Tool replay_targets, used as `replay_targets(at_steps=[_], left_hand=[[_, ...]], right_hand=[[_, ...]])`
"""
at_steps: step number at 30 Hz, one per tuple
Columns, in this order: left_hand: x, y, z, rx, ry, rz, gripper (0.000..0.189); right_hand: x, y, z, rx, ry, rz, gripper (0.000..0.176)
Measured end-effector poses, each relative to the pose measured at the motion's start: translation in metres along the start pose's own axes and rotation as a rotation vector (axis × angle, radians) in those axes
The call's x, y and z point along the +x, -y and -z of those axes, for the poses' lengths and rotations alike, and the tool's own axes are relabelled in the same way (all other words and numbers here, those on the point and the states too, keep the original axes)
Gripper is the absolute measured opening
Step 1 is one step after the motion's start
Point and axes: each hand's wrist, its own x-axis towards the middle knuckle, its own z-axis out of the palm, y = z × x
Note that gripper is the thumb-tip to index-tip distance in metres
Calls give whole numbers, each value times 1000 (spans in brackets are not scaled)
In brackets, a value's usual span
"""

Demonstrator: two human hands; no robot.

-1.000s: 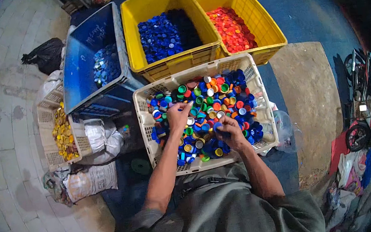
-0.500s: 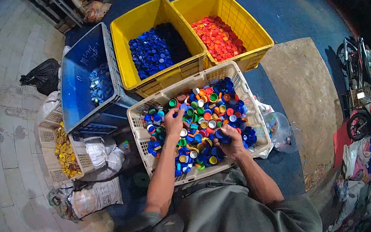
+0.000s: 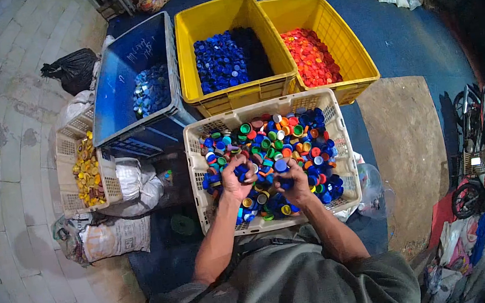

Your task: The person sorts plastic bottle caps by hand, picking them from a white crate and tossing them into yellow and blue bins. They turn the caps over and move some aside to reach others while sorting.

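Note:
A white basket (image 3: 201, 208) full of mixed coloured bottle caps (image 3: 265, 142) lies in front of me. Over its left middle part, my left hand (image 3: 238, 179) curls around dark blue caps (image 3: 241, 171). My right hand (image 3: 295, 182) is to the right of it, palm turned inward, with its fingers bent around dark blue caps, partly hidden by the fingers. A lighter blue cap (image 3: 281, 165) shows at its fingertips. The two hands are apart.
Behind the basket are a blue crate (image 3: 110, 107) with light blue caps, a yellow crate (image 3: 190, 24) with dark blue caps and another yellow crate (image 3: 348, 29) with red caps. A smaller basket (image 3: 72, 196) at left holds yellow caps.
My left hand has moved down, its palm now turned up around blue caps. My right hand has shifted slightly left, closer to it. The view has swung, so the crates appear further right.

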Motion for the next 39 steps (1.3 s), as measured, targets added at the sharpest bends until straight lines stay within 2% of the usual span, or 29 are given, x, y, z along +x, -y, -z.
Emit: replay_targets(at_steps=[3,4,7,12,15,17,20,21,22,23,24,25,26,27,28,29,30,33,35,37,39], left_hand=[[-3,19,11,-195,-124,3,15],[-6,27,13,-175,-158,-43,21],[-9,40,3,-159,-208,-17,21],[-6,46,4,-175,-137,-30,27],[4,51,12,-239,-186,-64,27],[15,51,13,-229,-294,-93,29],[37,37,-4,-230,-406,-135,32],[55,25,-8,-255,-358,-123,33],[68,4,-35,-242,-338,-249,38],[80,-21,-54,-215,-146,-175,47],[85,-48,-92,-207,-69,-341,60],[76,-73,-129,-243,30,-199,69],[110,-95,-106,-364,494,-104,78],[145,-118,-83,-388,938,43,87],[121,-119,-119,-261,439,-164,93],[94,-118,-157,-124,-62,-354,100],[84,-121,-148,-135,140,-325,98],[63,-113,-100,118,105,-452,84],[44,-100,-61,144,31,-475,46],[27,-84,-19,279,-95,-475,24],[9,-63,11,580,-232,-477,16]], right_hand=[[1,-11,5,-39,10,9,17],[1,-15,9,-53,-2,13,16],[7,-19,14,-59,-84,-31,16],[12,-12,8,-151,-151,-63,17],[14,-15,1,-125,-219,-63,14],[18,-18,-6,-128,-262,-27,14],[43,-11,-12,42,-180,-50,16],[54,0,-26,104,-142,-55,16],[64,15,-47,106,-29,29,15],[78,34,-66,109,80,111,15],[96,54,-74,154,221,118,16],[114,76,-79,200,364,122,18],[147,89,-75,268,599,207,21],[151,95,-81,278,562,270,26],[155,101,-87,286,523,334,30],[125,114,-124,235,209,368,34],[106,119,-142,185,-109,394,39],[78,107,-100,-11,-93,455,46],[61,91,-50,-54,-20,416,51],[40,72,-8,-137,-172,352,47],[13,53,18,-297,-334,309,43]])
